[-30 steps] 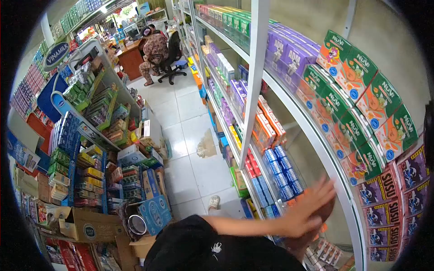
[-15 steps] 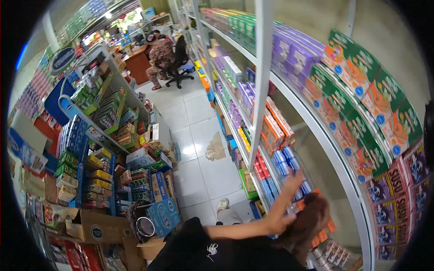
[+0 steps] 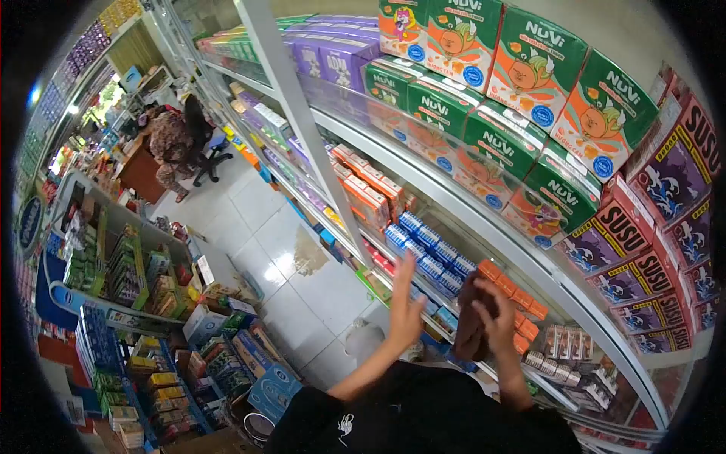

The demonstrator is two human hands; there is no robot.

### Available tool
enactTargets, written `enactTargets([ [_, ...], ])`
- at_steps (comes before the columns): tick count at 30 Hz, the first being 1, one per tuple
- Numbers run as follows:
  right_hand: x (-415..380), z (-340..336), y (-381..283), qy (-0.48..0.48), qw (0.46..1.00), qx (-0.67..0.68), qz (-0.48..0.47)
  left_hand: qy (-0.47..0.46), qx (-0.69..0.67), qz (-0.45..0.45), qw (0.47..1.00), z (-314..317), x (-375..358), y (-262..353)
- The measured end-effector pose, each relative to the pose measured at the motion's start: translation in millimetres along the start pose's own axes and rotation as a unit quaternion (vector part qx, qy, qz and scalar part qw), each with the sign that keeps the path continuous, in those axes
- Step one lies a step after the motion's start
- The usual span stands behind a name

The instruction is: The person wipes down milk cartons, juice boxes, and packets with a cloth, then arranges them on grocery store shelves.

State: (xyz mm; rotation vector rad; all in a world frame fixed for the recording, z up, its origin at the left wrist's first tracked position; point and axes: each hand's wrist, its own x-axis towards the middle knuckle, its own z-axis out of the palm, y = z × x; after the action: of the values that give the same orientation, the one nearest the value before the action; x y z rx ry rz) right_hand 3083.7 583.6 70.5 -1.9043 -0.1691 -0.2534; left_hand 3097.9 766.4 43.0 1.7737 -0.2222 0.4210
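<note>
My left hand [image 3: 406, 312] is raised at the front of the glass shelves, its fingers stretched out and holding nothing. To its right, my right hand [image 3: 497, 318] grips a crumpled brown cloth [image 3: 472, 327], which hangs down in front of the lower shelf. Close behind the hands are rows of small blue-and-white packs [image 3: 432, 250] and orange boxes [image 3: 510, 291]. Small brown-and-white packs [image 3: 569, 342] sit further to the right of the cloth.
A glass shelf with a metal edge [image 3: 484, 219] bears green-and-orange cartons [image 3: 529, 60], purple cartons [image 3: 344, 64] and SUSU packs [image 3: 673, 170]. A white upright [image 3: 302, 113] stands ahead. Display racks [image 3: 162, 363] line the left. Further off, a person [image 3: 170, 140] sits by a desk.
The view has swung right toward the shelves. My left hand, earlier stretched across beside the cloth, is now apart from it on the left. The right hand with the cloth shows more clearly.
</note>
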Motion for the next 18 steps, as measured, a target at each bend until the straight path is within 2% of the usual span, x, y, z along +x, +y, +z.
enactTargets([
  [1,13,-4,6,0.034,0.999,-0.019,-0.01,0.014,0.015,-0.01,1.0,-7,5,-4],
  [3,41,-10,33,0.002,0.996,-0.072,0.045,0.043,-0.09,-0.047,0.994,-17,8,-11],
  [4,48,-3,41,-0.027,0.99,-0.133,0.034,0.055,-0.137,-0.065,0.987,-21,10,-14],
  [5,55,4,49,-0.054,0.98,-0.192,0.02,0.041,-0.148,-0.088,0.984,-25,10,-19],
  [7,72,31,54,-0.13,0.915,-0.373,-0.086,0.011,-0.162,-0.128,0.978,-35,14,-31],
  [8,82,40,57,-0.161,0.931,-0.323,-0.056,0.017,-0.185,-0.125,0.975,-38,18,-31],
  [11,110,81,55,-0.141,0.945,-0.284,-0.077,-0.062,-0.138,-0.133,0.98,-46,28,-47],
  [12,120,96,51,-0.161,0.95,-0.267,-0.033,-0.065,-0.141,-0.14,0.978,-45,36,-47],
  [14,143,123,44,-0.195,0.952,-0.233,0.043,-0.146,-0.076,-0.091,0.982,-52,58,-32],
  [15,146,140,61,-0.115,0.96,-0.25,-0.053,-0.182,-0.046,-0.066,0.98,-54,68,-24],
  [17,152,148,52,-0.137,0.966,-0.219,0.019,-0.169,0.027,0.043,0.984,-59,92,-26],
  [18,152,149,49,-0.141,0.964,-0.225,0.016,-0.158,0.053,0.094,0.982,-62,107,-31],
])
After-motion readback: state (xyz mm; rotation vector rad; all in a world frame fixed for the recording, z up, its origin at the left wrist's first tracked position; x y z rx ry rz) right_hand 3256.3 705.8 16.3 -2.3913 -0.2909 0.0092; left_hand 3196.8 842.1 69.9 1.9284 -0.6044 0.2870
